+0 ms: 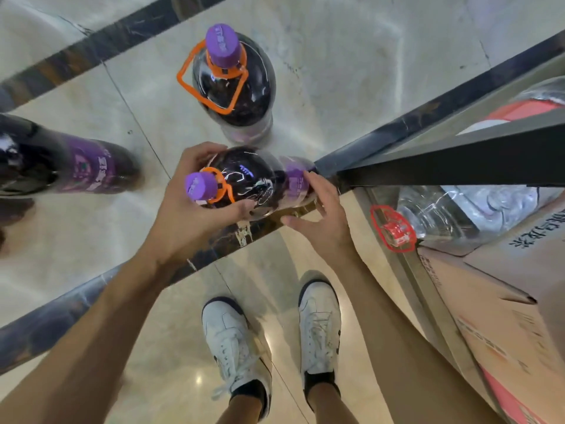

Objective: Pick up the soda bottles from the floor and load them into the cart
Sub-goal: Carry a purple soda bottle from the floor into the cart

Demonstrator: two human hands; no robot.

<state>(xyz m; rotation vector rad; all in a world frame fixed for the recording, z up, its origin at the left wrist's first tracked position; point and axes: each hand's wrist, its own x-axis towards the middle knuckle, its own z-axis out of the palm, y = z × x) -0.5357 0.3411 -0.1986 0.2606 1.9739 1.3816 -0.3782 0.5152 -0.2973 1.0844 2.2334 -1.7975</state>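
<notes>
Closest to the camera, two white shoes [235, 341] stand on the pale marble floor [336, 71], below the held soda bottle [253, 182], and both bare forearms reach up from there toward it.

The left hand [186, 221] grips the held soda bottle at its shoulder. The fingers curl round the far side and the thumb lies across the near side, just under the purple cap [200, 186] and the orange carry ring [224, 185]. The right hand [324, 221] is at the bottle's labelled body. Its fingers are spread and nearly straight with the tips resting on the purple label, and the thumb stretches out beneath. The bottle is dark and full and lies tilted between the two hands, with its cap toward the camera. It is off the floor and just left of the cart.

Right of the held soda bottle, the cart's dark frame bar [443, 166] runs off toward the edge of view. Inside the cart lie a clear bottle with a red cap [443, 215] and cardboard boxes [504, 301].

Just beyond the held soda bottle, a second soda bottle [235, 96] stands upright on the floor, with the same purple cap and orange handle. Well to the left of the held bottle a third soda bottle [61, 160] shows at the picture's edge, blurred. A dark stone strip [91, 50] crosses the floor behind them.
</notes>
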